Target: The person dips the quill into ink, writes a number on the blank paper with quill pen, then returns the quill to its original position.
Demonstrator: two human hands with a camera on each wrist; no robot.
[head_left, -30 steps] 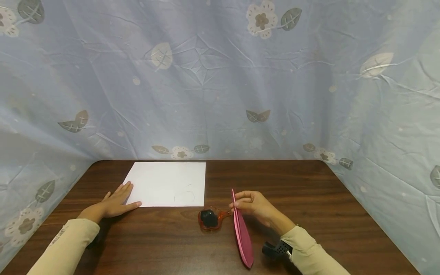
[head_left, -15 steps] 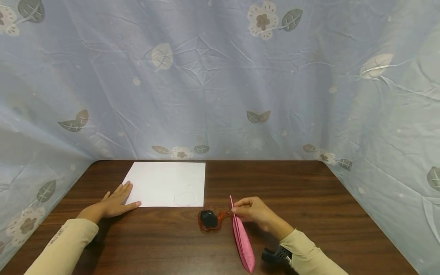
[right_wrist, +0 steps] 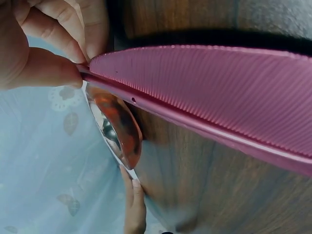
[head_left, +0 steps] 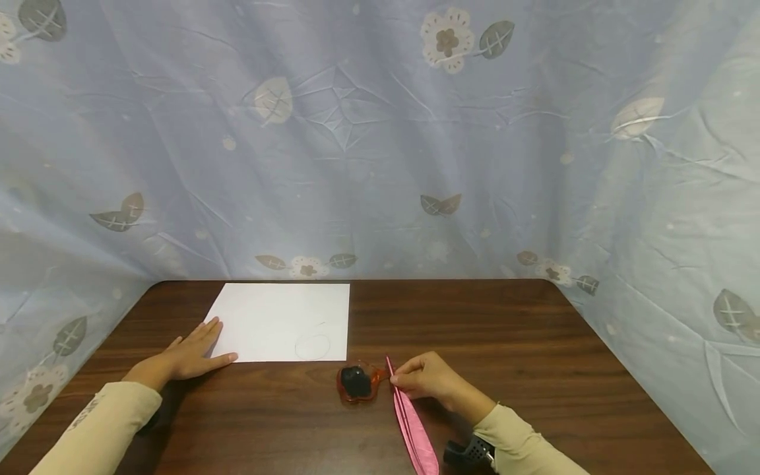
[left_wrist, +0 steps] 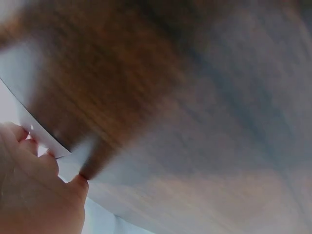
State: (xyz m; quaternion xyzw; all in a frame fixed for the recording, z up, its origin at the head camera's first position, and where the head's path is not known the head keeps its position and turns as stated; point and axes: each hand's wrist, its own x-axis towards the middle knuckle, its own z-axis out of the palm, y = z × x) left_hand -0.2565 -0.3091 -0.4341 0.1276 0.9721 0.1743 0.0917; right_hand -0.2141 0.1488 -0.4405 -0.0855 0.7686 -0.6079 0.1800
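My right hand [head_left: 436,382] pinches a pink feather quill [head_left: 413,429] near its narrow end between thumb and fingers. The feather's broad vane points back toward me, and it fills much of the right wrist view. Just left of the quill's tip sits an orange, see-through, flower-shaped dish [head_left: 371,388] holding something black [head_left: 356,381], with its short handle toward the right hand. My left hand [head_left: 189,353] rests with fingers spread on the left edge of a white sheet of paper [head_left: 267,320]. A faint round line shows at the sheet's lower right.
The dark wood-grain table [head_left: 285,429] spreads beneath everything. A pale blue curtain [head_left: 380,165] with leaf and flower prints hangs behind it and along both sides. A black device [head_left: 469,454] is strapped at my right wrist.
My right hand has come down toward me with the feather quill, whose tip is now lower, beside the dish's handle. The left hand stays on the paper, and the head view has shifted slightly.
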